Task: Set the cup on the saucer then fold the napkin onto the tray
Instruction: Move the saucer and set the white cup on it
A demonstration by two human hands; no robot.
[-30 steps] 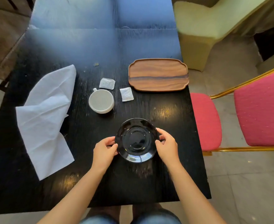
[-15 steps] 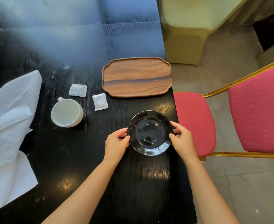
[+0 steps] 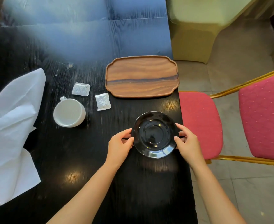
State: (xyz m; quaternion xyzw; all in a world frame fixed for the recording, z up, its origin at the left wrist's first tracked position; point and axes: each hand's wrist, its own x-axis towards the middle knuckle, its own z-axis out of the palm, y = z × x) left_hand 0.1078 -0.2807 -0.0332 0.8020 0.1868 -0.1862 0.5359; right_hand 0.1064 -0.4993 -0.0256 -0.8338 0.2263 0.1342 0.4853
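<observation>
Head view, the only one here. The surface [image 3: 87, 183] is black wood with a strong open grain, pretty glossy, with a few small warm light spots bouncing off the near part and a big pale blue glare washing out the far end. A seam runs across it far back. There's some dusty smudging and a little crumb of something [image 3: 69, 65] on the far left.

The saucer [image 3: 154, 135] is black and shiny, sitting near the right edge of the surface, nothing on it. The left hand [image 3: 120, 145] has a grip on its left rim, thumb on top and fingers curled at the edge, and the right hand [image 3: 187, 143] pinches the right rim the same way. Can't tell if it's lifted or flat on the surface.

The cup [image 3: 69, 112] is white, upright, handle pointing far, off to the left of the saucer and well apart from it. Two small white sachets [image 3: 81, 89] [image 3: 102, 101] lie flat between the cup and the tray [image 3: 142, 76], a wooden one with notched corners just far of the saucer, right up at the surface's right edge. The napkin [image 3: 12, 131] is white, unfolded and crumpled, spread along the left edge.

Room-wise: pale tiled floor [image 3: 254, 191] on the right, a red padded chair [image 3: 230, 123] with a gold frame tucked next to the surface, and a cream-covered chair [image 3: 192, 31] farther back.
</observation>
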